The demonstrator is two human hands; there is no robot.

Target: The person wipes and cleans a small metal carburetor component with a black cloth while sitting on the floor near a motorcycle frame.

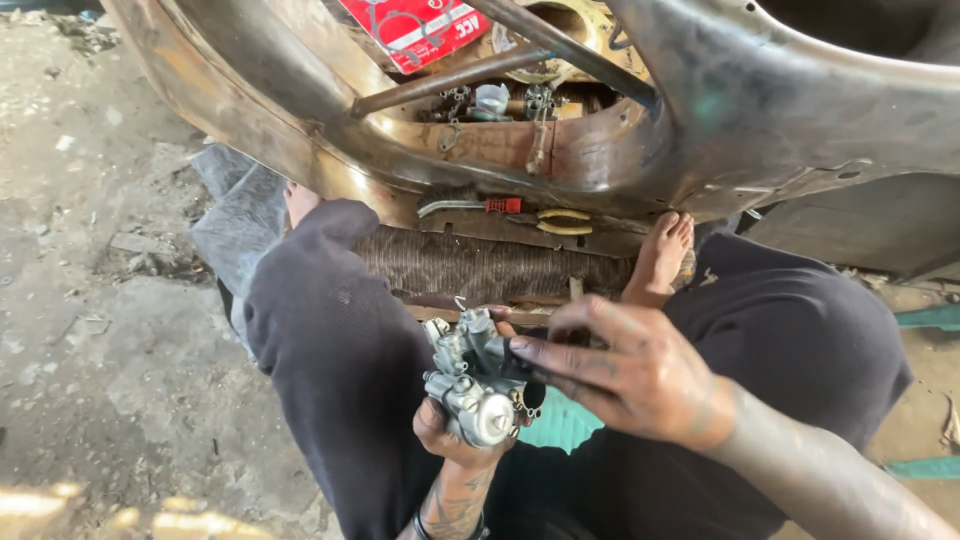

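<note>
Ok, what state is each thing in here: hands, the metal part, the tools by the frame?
Left hand: cradling the carburetor from below.
Right hand: fingers resting on its side.
Carburetor: off any engine, held above the lap.
Red-handled tool: lying flat under the rusty frame.

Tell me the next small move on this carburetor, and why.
Probably press the right hand's fingertips onto the carburetor's upper side: the left hand already cradles it from below, and the right fingers are on its top, where a dark part sits.
</note>
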